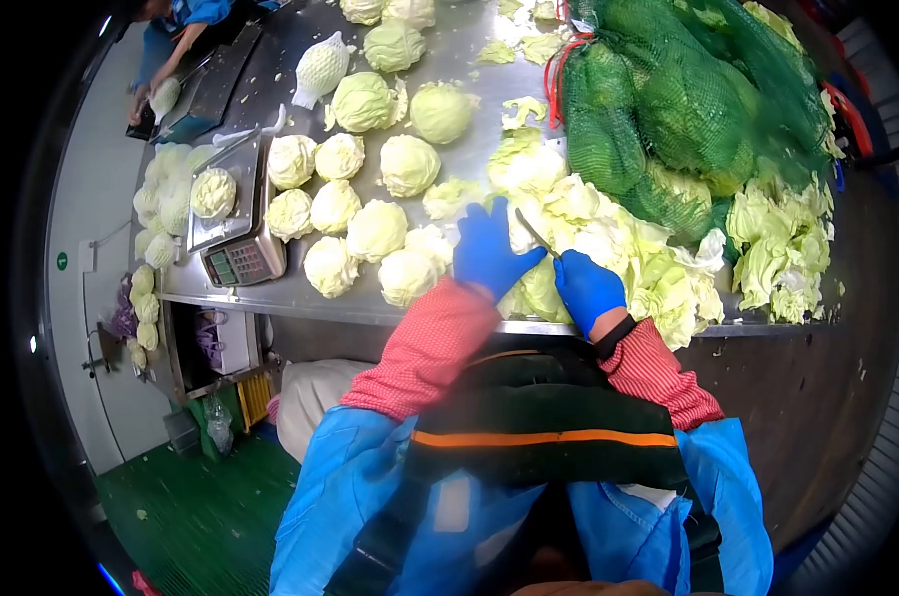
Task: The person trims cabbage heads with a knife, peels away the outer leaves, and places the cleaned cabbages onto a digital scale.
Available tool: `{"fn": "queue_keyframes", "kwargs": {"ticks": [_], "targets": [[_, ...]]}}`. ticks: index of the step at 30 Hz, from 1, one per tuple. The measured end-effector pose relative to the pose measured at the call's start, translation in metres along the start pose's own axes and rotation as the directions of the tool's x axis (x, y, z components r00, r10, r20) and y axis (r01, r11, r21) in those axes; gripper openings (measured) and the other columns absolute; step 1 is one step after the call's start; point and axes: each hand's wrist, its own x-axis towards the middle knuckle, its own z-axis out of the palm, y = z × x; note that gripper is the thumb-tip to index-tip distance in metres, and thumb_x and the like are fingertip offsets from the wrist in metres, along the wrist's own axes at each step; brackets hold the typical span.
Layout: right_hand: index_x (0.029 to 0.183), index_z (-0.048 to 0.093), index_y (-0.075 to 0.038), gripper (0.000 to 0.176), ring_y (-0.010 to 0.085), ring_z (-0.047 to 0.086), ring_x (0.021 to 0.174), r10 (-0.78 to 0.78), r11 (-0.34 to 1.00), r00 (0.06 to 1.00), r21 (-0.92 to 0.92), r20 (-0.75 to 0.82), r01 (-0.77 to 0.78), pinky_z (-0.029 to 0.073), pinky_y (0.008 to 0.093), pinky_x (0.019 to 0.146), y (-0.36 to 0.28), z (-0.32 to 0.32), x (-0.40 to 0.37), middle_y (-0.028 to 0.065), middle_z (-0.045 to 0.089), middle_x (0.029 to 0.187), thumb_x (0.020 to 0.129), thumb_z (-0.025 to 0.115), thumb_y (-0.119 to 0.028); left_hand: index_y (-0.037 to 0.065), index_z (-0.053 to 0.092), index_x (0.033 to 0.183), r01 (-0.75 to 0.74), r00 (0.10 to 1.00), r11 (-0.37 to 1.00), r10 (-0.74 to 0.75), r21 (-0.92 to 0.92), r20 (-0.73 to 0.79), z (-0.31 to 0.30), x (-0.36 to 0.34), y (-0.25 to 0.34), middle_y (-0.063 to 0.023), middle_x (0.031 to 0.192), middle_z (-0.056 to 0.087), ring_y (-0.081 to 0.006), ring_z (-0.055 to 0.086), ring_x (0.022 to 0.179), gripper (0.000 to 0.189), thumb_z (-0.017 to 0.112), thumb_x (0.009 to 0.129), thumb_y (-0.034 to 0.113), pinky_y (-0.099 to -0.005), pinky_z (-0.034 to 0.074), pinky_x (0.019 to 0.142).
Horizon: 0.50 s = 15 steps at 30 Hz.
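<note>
My left hand (491, 246), in a blue glove, has its fingers spread and holds nothing. It is between a trimmed cabbage (431, 244) on its left and a heap of loose cabbage leaves (613, 226) on its right. Wrapped round the handle of a knife (535, 230) is my blue-gloved right hand (588, 290), over the near edge of the leaf heap. The blade points up and to the left, toward my left hand. Several cabbage heads (377, 230) stand on the metal table (310, 310) left of my hands.
Green mesh sacks (683, 104) of cabbages fill the table's right side. More leaves (782, 243) lie at the right end. A digital scale (241, 260) bearing a cabbage (213, 193) stands left, beside net-wrapped cabbages (161, 194). At the upper left, a person's hand (143, 99) is at another cabbage.
</note>
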Motion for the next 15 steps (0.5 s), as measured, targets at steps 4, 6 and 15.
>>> {"fn": "queue_keyframes", "kwargs": {"ticks": [4,6,15], "targets": [[0.085,0.058,-0.009,0.016,0.0344,0.064,0.062,0.091,0.993,0.994,-0.071,-0.060,-0.096,0.052,0.0459,0.055,0.013,0.018,0.017,0.0145,0.063,0.077,0.090,0.054,-0.024,0.005,0.029,0.144,-0.011,0.998,0.997,0.015,0.075,-0.053,0.015,0.007,0.000,-0.0296,0.136,0.036,-0.0429,0.045,0.117,0.106,0.074,0.066,0.062,-0.0477,0.047,0.090],[0.086,0.058,-0.008,0.016,0.0337,0.065,0.066,0.095,0.993,0.995,-0.065,-0.026,-0.096,0.052,0.0451,0.057,0.015,0.020,0.030,0.0150,0.063,0.076,0.088,0.054,-0.024,0.004,0.029,0.144,0.010,0.998,0.998,-0.006,0.068,-0.057,0.018,0.007,0.001,-0.0297,0.136,0.036,-0.0435,0.045,0.116,0.107,0.073,0.066,0.063,-0.0483,0.047,0.089],[0.089,0.057,-0.006,0.030,0.0401,0.063,0.074,0.075,0.997,0.994,-0.013,0.085,-0.074,0.050,0.0480,0.067,0.032,0.005,0.068,0.0211,0.064,0.076,0.093,0.051,-0.035,0.000,0.026,0.144,-0.025,0.993,0.996,0.015,-0.087,-0.115,0.030,-0.006,-0.012,-0.0303,0.136,0.036,-0.0437,0.042,0.121,0.108,0.076,0.067,0.057,-0.0458,0.041,0.099]]}}
